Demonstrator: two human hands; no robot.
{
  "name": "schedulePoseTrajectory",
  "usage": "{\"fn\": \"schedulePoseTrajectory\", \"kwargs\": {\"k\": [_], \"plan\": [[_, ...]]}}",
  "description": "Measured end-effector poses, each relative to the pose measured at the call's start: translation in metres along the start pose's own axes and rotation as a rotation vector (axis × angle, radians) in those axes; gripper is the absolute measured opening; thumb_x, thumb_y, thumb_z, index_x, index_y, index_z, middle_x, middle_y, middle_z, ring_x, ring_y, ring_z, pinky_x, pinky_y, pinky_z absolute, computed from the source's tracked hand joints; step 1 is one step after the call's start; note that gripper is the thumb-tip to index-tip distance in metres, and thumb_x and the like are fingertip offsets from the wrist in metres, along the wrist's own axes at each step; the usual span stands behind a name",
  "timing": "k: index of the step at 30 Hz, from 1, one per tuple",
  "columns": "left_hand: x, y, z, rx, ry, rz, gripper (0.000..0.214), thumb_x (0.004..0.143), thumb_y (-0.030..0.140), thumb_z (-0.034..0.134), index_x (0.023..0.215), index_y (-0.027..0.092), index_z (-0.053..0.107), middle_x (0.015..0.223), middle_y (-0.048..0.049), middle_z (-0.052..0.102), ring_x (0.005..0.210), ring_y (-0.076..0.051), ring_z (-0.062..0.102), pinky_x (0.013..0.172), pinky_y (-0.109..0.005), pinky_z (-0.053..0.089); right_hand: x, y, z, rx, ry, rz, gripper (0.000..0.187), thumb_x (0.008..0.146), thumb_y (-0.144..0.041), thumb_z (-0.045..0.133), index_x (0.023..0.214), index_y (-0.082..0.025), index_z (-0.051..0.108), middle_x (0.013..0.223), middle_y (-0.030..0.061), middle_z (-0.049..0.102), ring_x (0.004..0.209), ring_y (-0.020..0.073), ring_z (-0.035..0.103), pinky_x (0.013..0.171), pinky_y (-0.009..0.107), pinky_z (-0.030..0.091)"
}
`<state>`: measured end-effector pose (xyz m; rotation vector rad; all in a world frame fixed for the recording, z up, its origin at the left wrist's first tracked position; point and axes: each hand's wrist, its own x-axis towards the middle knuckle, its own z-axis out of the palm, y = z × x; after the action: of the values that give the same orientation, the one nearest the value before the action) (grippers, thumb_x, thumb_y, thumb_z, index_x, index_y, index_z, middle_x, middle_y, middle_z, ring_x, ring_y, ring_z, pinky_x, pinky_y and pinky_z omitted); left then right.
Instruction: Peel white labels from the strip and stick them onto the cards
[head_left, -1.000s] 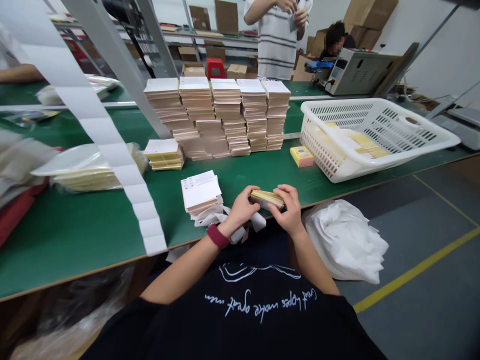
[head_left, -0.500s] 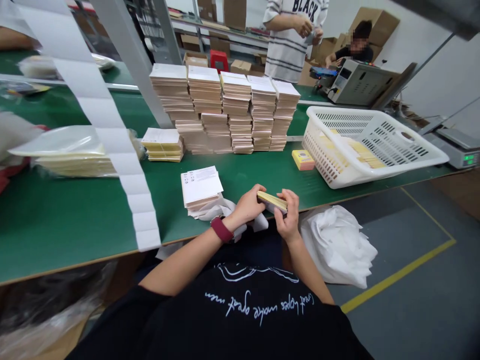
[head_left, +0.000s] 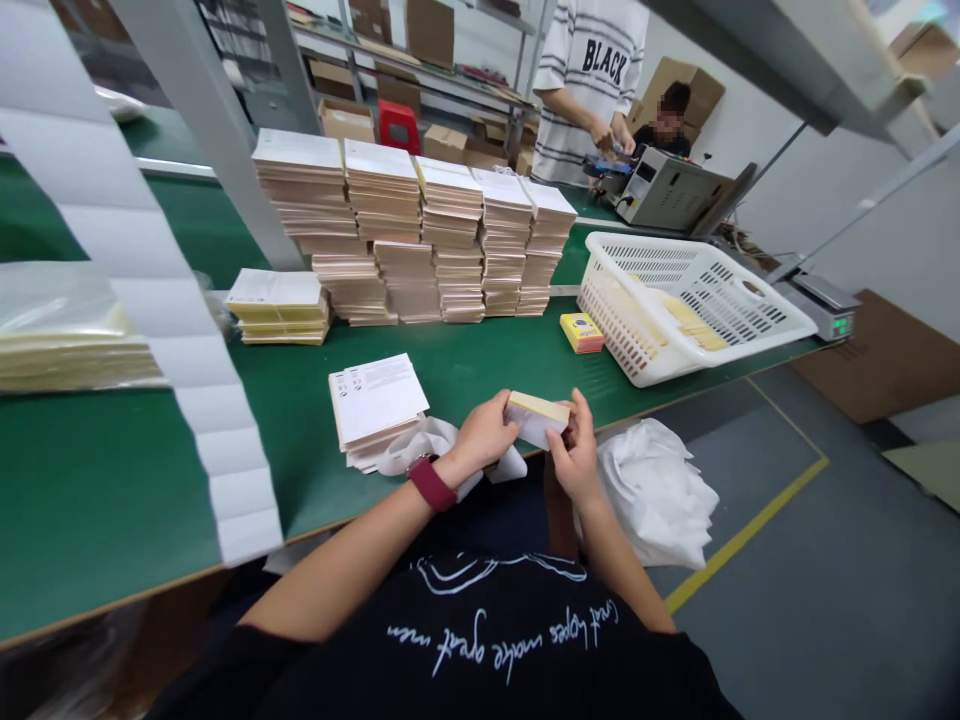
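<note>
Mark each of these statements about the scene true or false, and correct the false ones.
The left hand wears a maroon wrist strap. True.
The right hand holds scissors. False: it holds a small stack of cards together with the left hand.
The white plastic basket stands on the floor. False: it stands on the green table.
A small yellow pack lies outside the basket. True.
The standing co-worker's shirt reads BLACK. True.
</note>
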<state>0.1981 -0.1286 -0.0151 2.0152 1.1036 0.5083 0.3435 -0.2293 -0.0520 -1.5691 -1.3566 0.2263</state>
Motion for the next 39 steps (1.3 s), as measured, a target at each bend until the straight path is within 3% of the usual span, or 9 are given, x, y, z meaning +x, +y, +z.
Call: {"fn": "schedulePoseTrajectory", "kwargs": {"k": [4,8,12,15,19,25,31,35,39], "plan": [[-0.004,0.000,0.001,-0.011,0.022,-0.006,0.036,0.075,0.014,0.051,0.111,0.017,0.056,0.091,-0.0048,0.067,0.073,-0.018,0.060,0.065,-0.027,0.044,0.006,-0.001,-0.001,-0.106,-0.014,0.028,0.034,0.090,-0.035,0.048,0.121,-0.022,0.051,0.113,0.0100,0.065,0.093,0.0202,0.066,0.084,0.036,0.055],[-0.006,0.000,0.004,-0.043,0.068,-0.017,0.052,0.080,0.016,0.050,0.131,0.019,0.043,0.117,-0.0070,0.066,0.084,-0.018,0.064,0.075,-0.028,0.048,0.034,0.020,-0.006,-0.243,0.224,0.058,0.034,0.091,-0.035,0.039,0.119,-0.017,0.049,0.101,0.0102,0.068,0.082,0.0174,0.068,0.072,0.030,0.056],[-0.009,0.001,0.005,-0.035,0.071,0.009,0.037,0.082,0.017,0.051,0.118,0.020,0.054,0.116,-0.0055,0.067,0.094,-0.019,0.065,0.085,-0.030,0.049,0.071,0.051,-0.034,-0.414,0.433,0.095,0.043,0.091,-0.037,0.034,0.124,-0.014,0.047,0.117,0.0195,0.061,0.106,0.0267,0.063,0.093,0.046,0.050],[-0.012,0.001,0.004,-0.010,0.055,0.043,0.024,0.082,0.018,0.051,0.103,0.020,0.061,0.108,-0.0054,0.069,0.096,-0.021,0.064,0.087,-0.031,0.048,0.094,0.062,-0.057,-0.517,0.439,0.076,0.045,0.090,-0.038,0.036,0.122,-0.011,0.053,0.115,0.0222,0.062,0.106,0.0318,0.062,0.095,0.051,0.047],[-0.014,0.001,0.005,0.018,0.036,0.080,0.019,0.082,0.018,0.050,0.093,0.021,0.064,0.102,-0.0052,0.069,0.093,-0.022,0.064,0.083,-0.032,0.047,0.132,0.059,-0.067,-0.630,0.373,0.023,0.048,0.092,-0.035,0.032,0.125,-0.007,0.053,0.116,0.0252,0.061,0.110,0.0337,0.059,0.095,0.050,0.045],[-0.017,0.001,0.004,0.042,0.028,0.112,0.019,0.082,0.017,0.048,0.088,0.022,0.065,0.096,-0.0035,0.069,0.086,-0.019,0.062,0.078,-0.028,0.045,0.193,0.060,-0.046,-0.922,-0.007,-0.137,0.043,0.091,-0.017,0.030,0.122,-0.010,0.058,0.116,0.0222,0.060,0.106,0.0285,0.055,0.095,0.044,0.042],[-0.019,0.000,0.004,0.035,0.022,0.130,0.018,0.081,0.016,0.048,0.082,0.023,0.065,0.090,-0.0025,0.068,0.082,-0.018,0.062,0.074,-0.027,0.044,0.195,0.056,-0.045,-0.951,-0.254,-0.183,0.026,0.084,-0.016,0.046,0.102,-0.014,0.065,0.111,0.0175,0.062,0.093,0.0239,0.055,0.082,0.036,0.045],[-0.020,0.000,0.006,0.022,0.021,0.140,0.018,0.081,0.017,0.047,0.082,0.023,0.064,0.090,-0.0028,0.067,0.080,-0.019,0.062,0.072,-0.028,0.043,0.194,0.046,-0.059,-0.939,-0.353,-0.159,0.043,0.081,-0.013,0.050,0.123,-0.016,0.057,0.110,0.0152,0.066,0.093,0.0242,0.058,0.081,0.035,0.047],[-0.019,0.001,0.007,-0.013,0.041,0.155,0.018,0.081,0.017,0.047,0.079,0.021,0.064,0.087,-0.0042,0.068,0.077,-0.019,0.060,0.070,-0.028,0.041,0.190,0.037,-0.068,-0.925,-0.302,-0.106,0.061,0.083,-0.015,0.048,0.143,-0.012,0.037,0.110,0.0177,0.068,0.094,0.0276,0.062,0.086,0.041,0.048]]}}
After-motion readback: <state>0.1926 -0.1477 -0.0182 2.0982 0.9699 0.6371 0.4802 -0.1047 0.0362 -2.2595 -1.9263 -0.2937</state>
